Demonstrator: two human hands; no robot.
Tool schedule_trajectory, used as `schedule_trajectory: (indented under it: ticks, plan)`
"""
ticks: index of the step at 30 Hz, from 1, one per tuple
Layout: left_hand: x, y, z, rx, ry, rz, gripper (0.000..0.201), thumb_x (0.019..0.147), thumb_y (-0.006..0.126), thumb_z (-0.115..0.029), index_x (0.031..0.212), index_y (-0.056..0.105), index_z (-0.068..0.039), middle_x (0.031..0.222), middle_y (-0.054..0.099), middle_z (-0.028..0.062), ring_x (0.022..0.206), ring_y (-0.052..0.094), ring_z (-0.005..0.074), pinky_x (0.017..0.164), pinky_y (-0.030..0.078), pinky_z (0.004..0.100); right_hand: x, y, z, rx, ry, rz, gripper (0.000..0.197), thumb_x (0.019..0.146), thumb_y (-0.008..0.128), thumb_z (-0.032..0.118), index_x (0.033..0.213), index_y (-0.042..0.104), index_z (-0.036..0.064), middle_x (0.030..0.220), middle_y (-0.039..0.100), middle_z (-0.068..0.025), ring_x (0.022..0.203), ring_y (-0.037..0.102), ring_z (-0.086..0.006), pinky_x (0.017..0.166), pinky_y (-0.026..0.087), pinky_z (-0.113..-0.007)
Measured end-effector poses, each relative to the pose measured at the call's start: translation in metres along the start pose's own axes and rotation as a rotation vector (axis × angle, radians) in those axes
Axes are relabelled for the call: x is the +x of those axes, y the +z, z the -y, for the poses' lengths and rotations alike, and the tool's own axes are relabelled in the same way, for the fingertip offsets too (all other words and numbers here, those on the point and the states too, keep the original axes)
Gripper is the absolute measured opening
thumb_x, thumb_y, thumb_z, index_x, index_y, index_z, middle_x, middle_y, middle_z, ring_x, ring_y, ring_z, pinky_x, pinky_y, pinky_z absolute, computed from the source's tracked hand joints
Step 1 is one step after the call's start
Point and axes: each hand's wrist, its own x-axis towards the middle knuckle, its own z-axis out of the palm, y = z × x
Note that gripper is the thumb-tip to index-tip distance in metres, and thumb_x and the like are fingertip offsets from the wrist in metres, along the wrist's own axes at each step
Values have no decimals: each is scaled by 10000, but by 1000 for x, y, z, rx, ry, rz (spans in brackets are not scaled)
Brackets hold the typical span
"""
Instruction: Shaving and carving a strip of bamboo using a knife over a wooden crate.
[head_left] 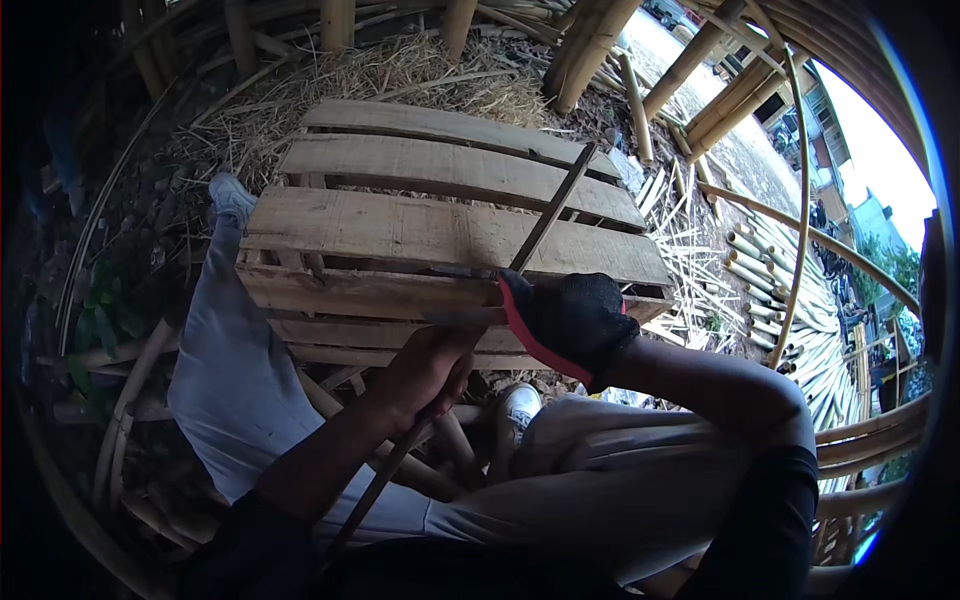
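A long, narrow bamboo strip (pixel 550 220) slants from the slatted wooden pallet table (pixel 370 225) back toward my lap. My right hand (pixel 575 318), in a black glove with red edging, is closed around the strip just over the table's near edge. Lower down, my bare left hand (pixel 440 365) has its fingers curled around the same strip. Between the hands, a thin greyish piece like a blade (pixel 460 317) juts to the left, blurred. Which hand it belongs to, I cannot tell.
Straw-like shavings (pixel 400 85) lie behind the table. Pale split strips (pixel 685 240) and a stack of cut bamboo poles (pixel 770 280) are on the right. Thick bamboo posts (pixel 590 50) stand at the back, and my shoes (pixel 520 403) flank the table.
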Motion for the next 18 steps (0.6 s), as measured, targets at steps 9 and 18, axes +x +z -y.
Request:
schedule_trajectory:
  ticks: [9, 18]
  plan:
    - [0, 5, -2, -30, 23, -77, 383, 1029, 370, -380, 854, 519, -73, 471, 423, 1, 321, 379, 77, 316, 302, 230, 15, 1, -11, 238, 266, 136, 485, 1016, 344, 427, 957, 709, 112, 647, 628, -209, 604, 623, -407, 616, 501, -486]
    - [-6, 7, 0, 50, 30, -98, 445, 1042, 319, -446, 842, 471, -78, 475, 414, 2, 314, 353, 79, 302, 283, 239, 28, -13, -43, 223, 456, -68, 715, 1013, 254, 517, 702, 660, 18, 611, 607, -225, 674, 641, -413, 736, 501, -477]
